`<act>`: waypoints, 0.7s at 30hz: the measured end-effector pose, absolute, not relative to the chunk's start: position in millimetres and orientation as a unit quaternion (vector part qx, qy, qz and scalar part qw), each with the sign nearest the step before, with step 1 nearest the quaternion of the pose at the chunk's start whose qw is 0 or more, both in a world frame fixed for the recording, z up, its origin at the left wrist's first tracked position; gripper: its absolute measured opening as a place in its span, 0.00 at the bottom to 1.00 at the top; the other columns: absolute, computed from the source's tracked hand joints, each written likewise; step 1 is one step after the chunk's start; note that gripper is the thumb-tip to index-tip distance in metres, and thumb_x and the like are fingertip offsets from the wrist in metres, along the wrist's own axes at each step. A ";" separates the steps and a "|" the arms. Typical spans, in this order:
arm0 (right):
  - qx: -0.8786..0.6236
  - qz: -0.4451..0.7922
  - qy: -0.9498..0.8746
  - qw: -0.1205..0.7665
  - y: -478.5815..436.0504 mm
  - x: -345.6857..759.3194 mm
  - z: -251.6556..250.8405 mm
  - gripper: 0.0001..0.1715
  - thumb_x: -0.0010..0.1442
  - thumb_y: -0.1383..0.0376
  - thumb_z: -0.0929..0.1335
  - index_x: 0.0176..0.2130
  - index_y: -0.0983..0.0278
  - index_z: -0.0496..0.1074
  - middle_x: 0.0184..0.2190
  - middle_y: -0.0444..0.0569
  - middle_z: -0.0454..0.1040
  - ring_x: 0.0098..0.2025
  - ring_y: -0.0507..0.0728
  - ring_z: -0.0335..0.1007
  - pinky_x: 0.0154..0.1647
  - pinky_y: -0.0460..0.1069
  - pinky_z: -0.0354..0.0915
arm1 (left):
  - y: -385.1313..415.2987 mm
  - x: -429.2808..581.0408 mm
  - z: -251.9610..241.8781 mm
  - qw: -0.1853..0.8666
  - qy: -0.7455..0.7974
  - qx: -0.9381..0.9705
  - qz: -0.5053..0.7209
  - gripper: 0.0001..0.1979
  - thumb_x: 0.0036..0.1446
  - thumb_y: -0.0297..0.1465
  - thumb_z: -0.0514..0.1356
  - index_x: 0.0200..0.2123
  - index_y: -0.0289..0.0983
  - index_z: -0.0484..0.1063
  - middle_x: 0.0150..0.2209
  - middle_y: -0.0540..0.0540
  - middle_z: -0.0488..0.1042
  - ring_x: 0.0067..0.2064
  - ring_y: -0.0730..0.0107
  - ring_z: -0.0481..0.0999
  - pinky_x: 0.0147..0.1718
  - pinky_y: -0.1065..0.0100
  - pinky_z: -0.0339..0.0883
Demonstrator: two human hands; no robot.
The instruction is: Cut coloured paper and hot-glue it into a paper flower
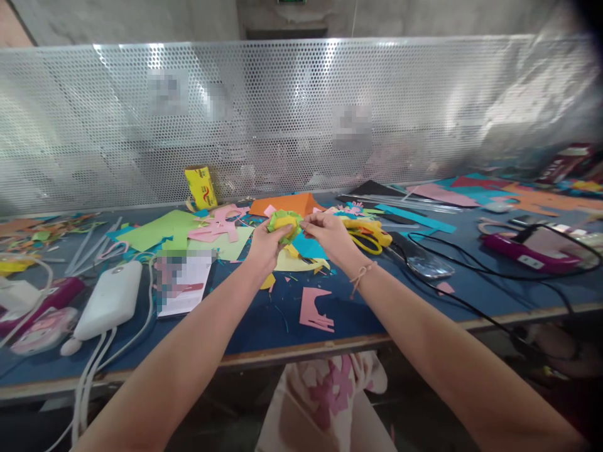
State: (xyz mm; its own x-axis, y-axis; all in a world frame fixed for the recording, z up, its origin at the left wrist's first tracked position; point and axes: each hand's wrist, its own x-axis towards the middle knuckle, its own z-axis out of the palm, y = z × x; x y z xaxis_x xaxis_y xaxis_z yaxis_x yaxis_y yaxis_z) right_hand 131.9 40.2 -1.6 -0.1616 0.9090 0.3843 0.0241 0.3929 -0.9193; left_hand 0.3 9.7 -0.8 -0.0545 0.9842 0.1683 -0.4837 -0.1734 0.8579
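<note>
A green and yellow paper flower (284,221) with ruffled edges is held up above the middle of the table. My left hand (264,246) grips it from the left, thumb over its front. At its right edge, my right hand (328,233) has thumb and fingertips pinched together on the paper rim; the exact spot is small and partly covered. Just beyond lies an orange paper sheet (282,204). Yellow-handled scissors (365,235) rest right beside my right hand. Below my hands, a cut pink paper scrap (315,309) lies flat on the blue tabletop (264,323).
Green paper (162,231), a phone with a lit screen (186,282) and a white power bank (112,298) with cables are on the left. A dark phone (421,254), black cable and purple holder (527,251) lie right. A perforated metal screen (282,125) borders the back.
</note>
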 end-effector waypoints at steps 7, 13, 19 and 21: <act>-0.378 0.432 -0.639 0.513 41.7 138.2 0.6 0.13 0.41 0.59 0.72 0.22 0.64 0.67 0.18 0.42 0.66 0.22 0.48 0.62 0.28 0.48 0.64 | 10.2 -3.9 -0.1 0.575 0.310 0.423 0.628 0.14 0.37 0.24 0.65 0.32 0.33 0.71 0.33 0.46 0.75 0.34 0.73 0.74 0.35 0.70 0.66; -0.382 0.439 -0.641 0.501 40.8 144.1 1.2 0.12 0.42 0.61 0.72 0.25 0.64 0.66 0.20 0.43 0.67 0.23 0.49 0.64 0.29 0.49 0.65 | 9.6 -7.0 3.7 0.580 0.317 0.448 0.602 0.15 0.37 0.26 0.66 0.33 0.33 0.70 0.31 0.47 0.75 0.32 0.74 0.73 0.30 0.71 0.65; -0.345 0.434 -0.644 0.528 38.9 145.2 2.2 0.14 0.41 0.65 0.72 0.31 0.64 0.67 0.28 0.45 0.69 0.31 0.51 0.66 0.35 0.49 0.65 | 9.6 -8.1 3.3 0.559 0.317 0.471 0.604 0.14 0.38 0.26 0.65 0.33 0.33 0.70 0.31 0.47 0.75 0.31 0.73 0.74 0.31 0.70 0.67; -0.327 0.451 -0.644 0.524 36.7 144.4 3.7 0.15 0.41 0.64 0.72 0.32 0.64 0.68 0.29 0.45 0.69 0.32 0.51 0.66 0.37 0.49 0.65 | 9.0 -7.9 2.9 0.551 0.317 0.476 0.607 0.13 0.39 0.26 0.65 0.33 0.33 0.71 0.31 0.47 0.75 0.31 0.73 0.74 0.33 0.70 0.67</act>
